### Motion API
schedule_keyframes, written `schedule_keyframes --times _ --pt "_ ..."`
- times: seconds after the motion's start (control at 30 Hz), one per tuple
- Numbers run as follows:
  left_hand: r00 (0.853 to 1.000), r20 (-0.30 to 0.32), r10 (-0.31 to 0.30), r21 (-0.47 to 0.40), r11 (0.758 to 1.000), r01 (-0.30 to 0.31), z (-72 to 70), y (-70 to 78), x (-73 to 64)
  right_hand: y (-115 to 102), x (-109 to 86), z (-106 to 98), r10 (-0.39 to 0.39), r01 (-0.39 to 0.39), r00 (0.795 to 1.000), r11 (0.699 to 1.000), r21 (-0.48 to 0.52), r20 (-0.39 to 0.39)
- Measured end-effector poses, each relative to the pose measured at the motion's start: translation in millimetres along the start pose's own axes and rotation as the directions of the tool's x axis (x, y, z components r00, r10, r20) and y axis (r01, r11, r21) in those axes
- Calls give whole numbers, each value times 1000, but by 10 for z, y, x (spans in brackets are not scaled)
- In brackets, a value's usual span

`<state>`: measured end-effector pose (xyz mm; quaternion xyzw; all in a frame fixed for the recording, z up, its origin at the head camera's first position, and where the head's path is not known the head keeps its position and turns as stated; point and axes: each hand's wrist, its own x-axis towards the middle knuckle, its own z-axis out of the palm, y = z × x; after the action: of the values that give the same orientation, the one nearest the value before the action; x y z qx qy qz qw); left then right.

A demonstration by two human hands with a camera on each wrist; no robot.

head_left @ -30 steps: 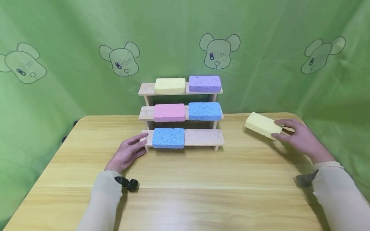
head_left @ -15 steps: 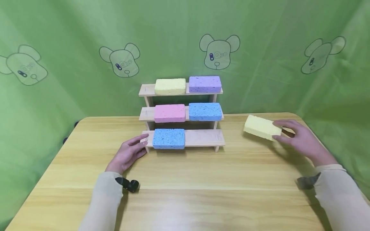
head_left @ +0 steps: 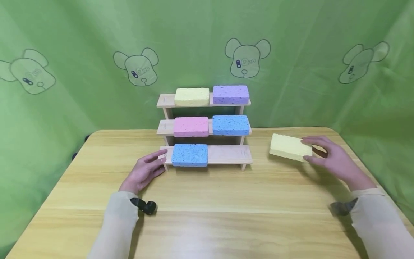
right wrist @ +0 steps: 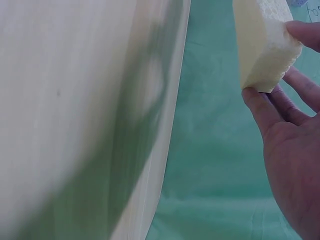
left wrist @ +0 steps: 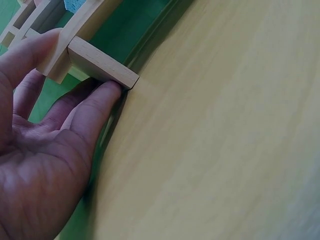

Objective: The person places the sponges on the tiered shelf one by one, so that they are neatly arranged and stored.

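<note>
A yellow sponge (head_left: pixel 290 147) is pinched at its right end by my right hand (head_left: pixel 334 158), held above the table right of a three-tier wooden shelf (head_left: pixel 229 154). In the right wrist view, the thumb and fingers lie on opposite sides of the sponge (right wrist: pixel 267 47). My left hand (head_left: pixel 145 172) grips the left end of the bottom tier. Its index finger lies over the board and its thumb is against the leg (left wrist: pixel 102 62) in the left wrist view. Beside that hand, a blue sponge (head_left: pixel 189 155) sits on the bottom tier's left part.
On the middle tier are a pink sponge (head_left: pixel 191 126) and another blue sponge (head_left: pixel 230 125). The top tier bears a yellow sponge (head_left: pixel 192 97) and a purple sponge (head_left: pixel 231 94). A green curtain (head_left: pixel 194 43) hangs behind and beside the wooden table (head_left: pixel 207 201).
The right hand's yellow sponge has moved slightly left and nearer the front, turning more level with the shelf. The left hand has stayed at the shelf's end.
</note>
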<state>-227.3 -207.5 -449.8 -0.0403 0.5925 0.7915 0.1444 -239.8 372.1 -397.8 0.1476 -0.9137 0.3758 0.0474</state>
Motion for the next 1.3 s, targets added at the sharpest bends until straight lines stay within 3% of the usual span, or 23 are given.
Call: schedule_keyframes --times 0.13,0.43,0.8,1.03,1.3 --pt "1000 8 2 -3 1000 -2 12 -7 11 -22 -25 6 -13 13 1000 1000 -10 -8" --pt "1000 -10 -8 -1 1000 8 6 -5 -12 -148 -42 46 -83 84 996 991 102 -10" --pt "1000 3 -3 -3 1000 3 -2 -8 -9 -268 -89 84 -68 69 998 987 143 -9" --pt "1000 -2 -4 -5 1000 4 2 -2 -11 -311 -82 104 -56 54 998 991 120 15" --pt "1000 -5 -10 1 1000 10 -1 3 -16 -413 -102 138 -80 77 997 989 125 20"
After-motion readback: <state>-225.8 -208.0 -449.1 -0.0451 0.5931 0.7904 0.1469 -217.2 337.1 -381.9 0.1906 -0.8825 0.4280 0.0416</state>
